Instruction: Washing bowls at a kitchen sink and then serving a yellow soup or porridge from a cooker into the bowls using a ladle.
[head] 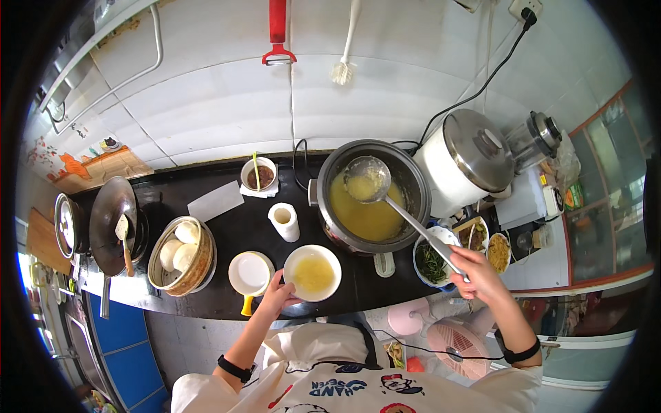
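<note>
My left hand (280, 295) grips the rim of a white bowl (334, 271) that has some yellow porridge (313, 273) in it. A long metal ladle (413, 219) is in my right hand (477, 274), held near the end of its handle. The ladle's round head is over the inside of a rice cooker pot (335, 160), with yellowish porridge in its cup. More thin yellow porridge (369, 223) fills the lower part of the pot. Just left of the bowl stands a white pan-like dish (250, 273) with a yellow handle, close to my left hand.
A bamboo steamer (178, 283) with white buns, a wok (111, 227) with a spatula, and a paper roll (284, 222) stand leftward. At right are a bowl of greens (433, 263), other food dishes and a lidded white cooker (449, 165). A black cord (480, 90) runs up the wall.
</note>
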`<state>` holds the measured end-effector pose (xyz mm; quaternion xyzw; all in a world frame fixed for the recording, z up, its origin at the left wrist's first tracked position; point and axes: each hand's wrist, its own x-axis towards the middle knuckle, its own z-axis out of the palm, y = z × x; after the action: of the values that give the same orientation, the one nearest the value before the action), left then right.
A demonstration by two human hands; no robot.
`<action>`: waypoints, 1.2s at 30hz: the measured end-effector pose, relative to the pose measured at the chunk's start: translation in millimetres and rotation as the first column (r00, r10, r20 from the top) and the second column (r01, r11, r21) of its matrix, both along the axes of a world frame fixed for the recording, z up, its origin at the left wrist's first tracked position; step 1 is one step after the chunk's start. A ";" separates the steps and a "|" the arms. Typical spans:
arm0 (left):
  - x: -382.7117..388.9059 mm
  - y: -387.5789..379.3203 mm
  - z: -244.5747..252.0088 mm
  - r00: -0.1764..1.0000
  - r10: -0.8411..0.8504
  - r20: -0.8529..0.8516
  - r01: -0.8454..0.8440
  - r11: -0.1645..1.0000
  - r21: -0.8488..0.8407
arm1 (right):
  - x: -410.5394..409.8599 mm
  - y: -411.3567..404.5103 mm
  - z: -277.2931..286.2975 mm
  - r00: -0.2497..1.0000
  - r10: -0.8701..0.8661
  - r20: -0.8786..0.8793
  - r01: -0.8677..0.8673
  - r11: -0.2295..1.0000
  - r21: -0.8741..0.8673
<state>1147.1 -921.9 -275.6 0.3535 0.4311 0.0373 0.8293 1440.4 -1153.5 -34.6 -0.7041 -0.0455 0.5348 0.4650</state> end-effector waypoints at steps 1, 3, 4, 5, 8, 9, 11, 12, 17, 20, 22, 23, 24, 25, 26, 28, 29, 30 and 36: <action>1.4 2.2 9.4 1.000 0.001 0.012 -0.001 1.000 -0.005 | -2.4 0.4 12.5 0.999 0.020 0.044 -0.019 1.000 -0.013; 4.3 5.8 25.8 1.000 0.001 0.019 -0.001 1.000 0.020 | -6.2 -1.4 32.9 0.993 0.061 0.102 -0.059 0.998 -0.026; 6.8 7.5 32.5 1.000 -0.009 0.027 0.007 0.999 0.039 | -9.2 -2.8 41.2 0.992 0.073 0.099 -0.070 0.997 -0.030; 9.3 9.4 38.6 1.000 0.003 0.026 -0.004 0.999 0.043 | -12.2 -5.2 46.9 0.992 0.084 0.098 -0.082 0.996 -0.027; 12.4 14.3 53.2 0.997 -0.004 0.078 -0.003 0.997 0.078 | -24.8 -13.9 55.3 0.983 0.129 0.128 -0.122 0.991 -0.058; 14.5 15.6 56.2 0.997 0.010 0.075 -0.016 0.997 0.080 | -31.2 -14.3 57.1 0.982 0.142 0.125 -0.136 0.989 -0.056; 16.8 17.4 60.0 0.988 0.017 0.154 -0.027 0.998 0.063 | -46.5 -12.6 56.9 0.942 0.229 0.245 -0.198 0.969 -0.144; 16.5 19.6 56.8 0.988 0.003 0.153 -0.018 0.995 0.095 | -53.9 -13.1 52.9 0.899 0.287 0.330 -0.239 0.954 -0.178; 17.6 26.2 59.9 0.984 0.008 0.178 -0.026 0.995 0.100 | -77.7 -10.2 41.7 0.464 0.557 0.689 -0.465 0.815 -0.346; 16.0 26.8 60.6 0.982 0.025 0.187 -0.045 0.993 0.108 | -78.8 -11.0 38.9 0.354 0.554 0.754 -0.538 0.780 -0.320; 16.2 26.7 59.4 0.980 0.037 0.197 -0.060 0.992 0.108 | -76.3 -17.8 31.8 0.358 0.528 0.770 -0.536 0.791 -0.294; 16.2 26.8 57.5 0.981 0.035 0.192 -0.057 0.992 0.111 | -73.5 -20.4 30.3 0.365 0.503 0.783 -0.536 0.802 -0.265; 15.8 26.6 56.3 0.982 0.034 0.185 -0.056 0.992 0.114 | -68.1 -22.0 31.7 0.363 0.506 0.783 -0.539 0.799 -0.267; 14.9 26.0 56.1 0.982 0.040 0.185 -0.061 0.992 0.113 | -60.9 -23.3 33.7 0.711 0.446 0.544 -0.432 0.887 -0.162; 17.8 25.9 55.6 0.984 0.030 0.173 -0.051 0.992 0.115 | -55.0 -27.0 35.5 0.934 0.285 0.213 -0.266 0.957 -0.114; 19.3 25.4 52.7 0.987 0.030 0.159 -0.049 0.992 0.115 | -42.3 -29.4 35.7 0.983 0.151 0.103 -0.147 0.988 -0.046; 17.8 25.2 47.3 0.988 0.033 0.153 -0.051 0.992 0.116 | -36.2 -29.3 35.0 1.000 0.019 -0.019 -0.019 1.000 0.010; 19.1 24.6 42.6 0.989 0.025 0.148 -0.043 0.992 0.117 | -29.2 -28.6 35.8 1.000 0.025 0.016 -0.026 1.000 0.013; 16.7 13.6 18.0 0.998 0.008 0.058 -0.012 0.997 0.074 | 38.2 -3.7 -38.9 0.698 0.239 0.675 -0.241 0.966 -0.093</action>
<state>1163.7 -908.2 -257.6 0.3809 0.4068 0.0676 0.8276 1478.6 -1157.2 -73.5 -0.8382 -0.3044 0.2954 0.3429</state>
